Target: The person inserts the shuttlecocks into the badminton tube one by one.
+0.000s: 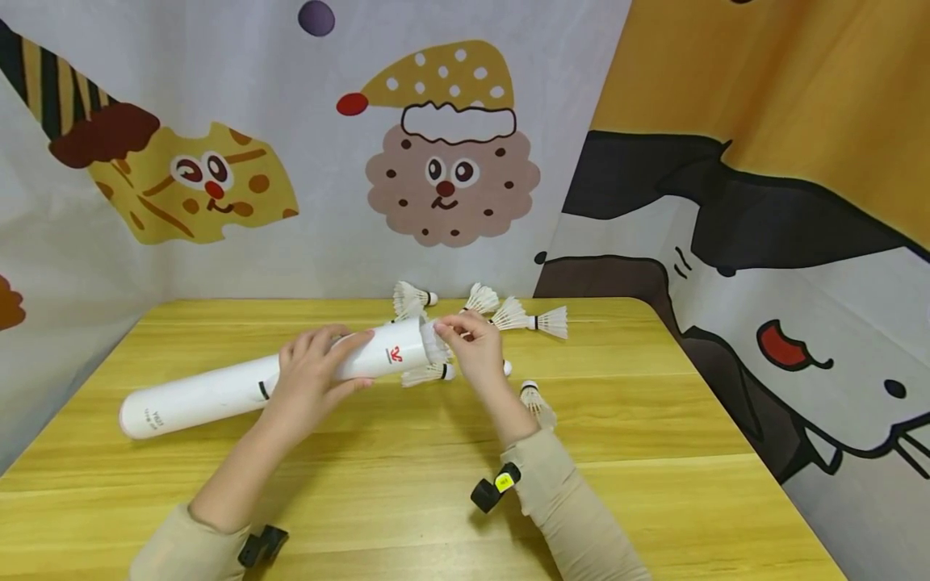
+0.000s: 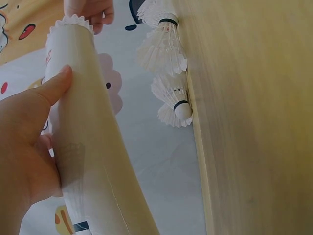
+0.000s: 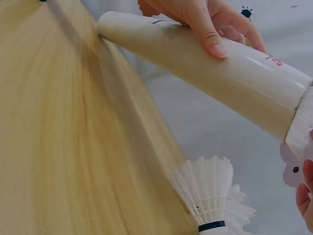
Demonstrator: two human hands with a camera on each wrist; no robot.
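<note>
My left hand [image 1: 308, 379] grips a long white shuttlecock tube [image 1: 203, 397] from above, thumb and fingers around it. The tube slants across the table, its mouth toward the right. My right hand [image 1: 475, 351] is at that mouth and pinches a white shuttlecock [image 1: 436, 345] by its feathers. The scalloped feather rim [image 2: 73, 20] sticks out of the tube in the left wrist view, and the rest of this shuttlecock is hidden inside. In the right wrist view, its skirt [image 3: 303, 122] shows at the tube's end beside the right fingertips.
Several loose shuttlecocks lie past the tube's mouth, one at the back [image 1: 412, 298], one at the right [image 1: 550, 322], one under the tube [image 1: 427, 374]. Another shuttlecock [image 1: 536, 403] lies by the right wrist. A patterned cloth [image 1: 291, 266] hangs behind the wooden table [image 1: 392, 500].
</note>
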